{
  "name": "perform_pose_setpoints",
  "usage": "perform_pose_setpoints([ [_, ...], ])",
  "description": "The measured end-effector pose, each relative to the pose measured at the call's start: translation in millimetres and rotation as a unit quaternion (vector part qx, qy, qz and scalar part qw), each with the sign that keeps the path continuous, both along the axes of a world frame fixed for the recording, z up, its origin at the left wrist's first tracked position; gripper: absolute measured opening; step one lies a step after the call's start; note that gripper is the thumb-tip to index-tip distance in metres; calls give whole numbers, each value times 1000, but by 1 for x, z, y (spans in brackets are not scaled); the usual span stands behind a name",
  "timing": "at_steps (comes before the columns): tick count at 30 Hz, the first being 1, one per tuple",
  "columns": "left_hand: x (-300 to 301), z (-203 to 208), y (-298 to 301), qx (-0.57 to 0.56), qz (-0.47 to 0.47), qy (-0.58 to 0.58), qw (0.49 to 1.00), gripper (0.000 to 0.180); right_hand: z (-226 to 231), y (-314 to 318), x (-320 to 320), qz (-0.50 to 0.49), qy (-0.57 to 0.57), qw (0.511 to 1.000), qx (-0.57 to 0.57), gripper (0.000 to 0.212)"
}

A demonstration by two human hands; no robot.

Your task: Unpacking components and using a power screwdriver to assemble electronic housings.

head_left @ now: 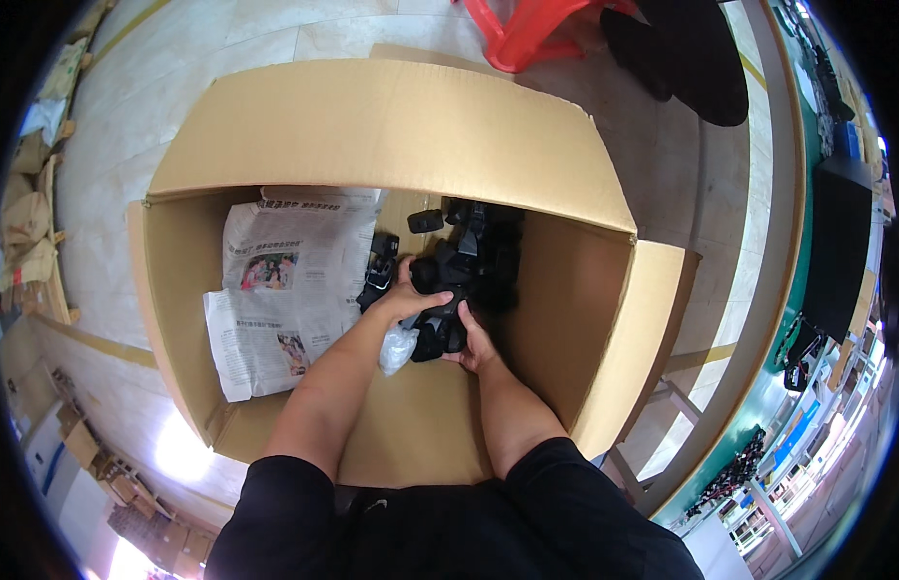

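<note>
The left hand [408,299] and right hand [476,346] clasp a black part [453,333] inside the cardboard box [411,430] — seemingly a gripping step; any lift calls for clearing the black pile [476,253] toward the far edge.

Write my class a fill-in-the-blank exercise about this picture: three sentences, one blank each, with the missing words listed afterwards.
1. Inside the cardboard box, the newspaper lies to the ____ of the right hand.
2. The right hand grips an object whose colour is ____.
3. Beyond the cardboard box, the partly visible plastic stool is coloured ____.

Missing words: left; black; red.
</note>
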State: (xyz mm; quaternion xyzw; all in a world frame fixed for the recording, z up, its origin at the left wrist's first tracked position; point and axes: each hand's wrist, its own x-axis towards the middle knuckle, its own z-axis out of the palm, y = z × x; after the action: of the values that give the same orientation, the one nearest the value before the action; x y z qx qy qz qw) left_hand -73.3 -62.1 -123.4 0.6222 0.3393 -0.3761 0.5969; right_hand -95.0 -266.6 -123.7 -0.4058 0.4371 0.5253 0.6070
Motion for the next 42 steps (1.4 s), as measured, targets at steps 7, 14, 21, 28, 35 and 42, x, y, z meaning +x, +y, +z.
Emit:
perform_pose_setpoints([
  [7,16,12,7,-32,-79,-7,996,132,-19,-10,9,12,29,998,50,77],
  [14,14,2,13,-60,-89,-3,994,127,13,14,25,36,-24,999,-33,79],
  [21,9,3,5,-71,-41,-3,997,122,-10,-3,16,-18,19,999,43,80],
  [28,7,-6,-7,-144,59,26,987,109,-41,-4,22,-4,38,996,78,82],
  [35,-13,-11,0,-91,70,85,990,104,-10,26,29,-51,61,990,115,73],
  [42,-9,30,0,-104,69,-40,991,109,-8,28,19,-97,-24,994,52,62],
])
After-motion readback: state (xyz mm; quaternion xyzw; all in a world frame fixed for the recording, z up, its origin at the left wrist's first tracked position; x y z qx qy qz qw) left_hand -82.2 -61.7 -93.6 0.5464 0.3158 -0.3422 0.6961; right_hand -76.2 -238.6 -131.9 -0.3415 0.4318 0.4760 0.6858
